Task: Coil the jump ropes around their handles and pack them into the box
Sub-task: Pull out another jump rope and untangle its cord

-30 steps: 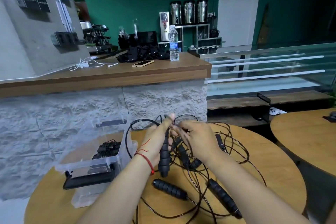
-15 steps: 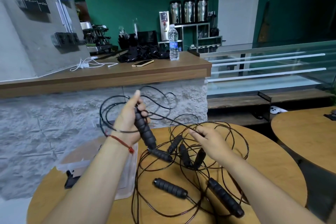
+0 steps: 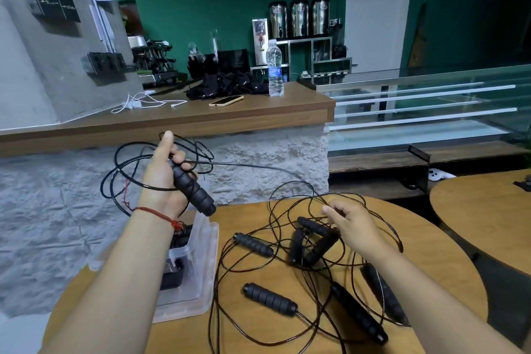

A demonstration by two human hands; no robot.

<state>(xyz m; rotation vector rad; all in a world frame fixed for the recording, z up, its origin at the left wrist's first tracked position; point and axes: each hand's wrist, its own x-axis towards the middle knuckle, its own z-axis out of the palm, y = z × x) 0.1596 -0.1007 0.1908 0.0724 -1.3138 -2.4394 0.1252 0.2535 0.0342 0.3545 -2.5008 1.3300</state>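
My left grip (image 3: 163, 178) is clenched round a black handle (image 3: 192, 190), held up in the centre-left of the frame. Loops of its cord (image 3: 115, 178) stand out to the left of my knuckles, and one strand runs off rightward. Straight below that wrist sits the clear box (image 3: 201, 261) with dark bundles (image 3: 172, 276) inside. It is hard against the left rim of the round worktop (image 3: 431, 253), with little wood showing beyond it.

My right grip (image 3: 353, 227) hovers over the loose jump ropes (image 3: 313, 241) at centre-right, fingers half curled among the cords. I cannot tell whether it pinches one. Their handles and cords sprawl from the middle to the lower right, and some loops reach close to the right rim.

The stone-faced counter (image 3: 258, 158) closes off the far side. At the right edge of the frame a second table (image 3: 482, 210) stands apart across a dark gap.
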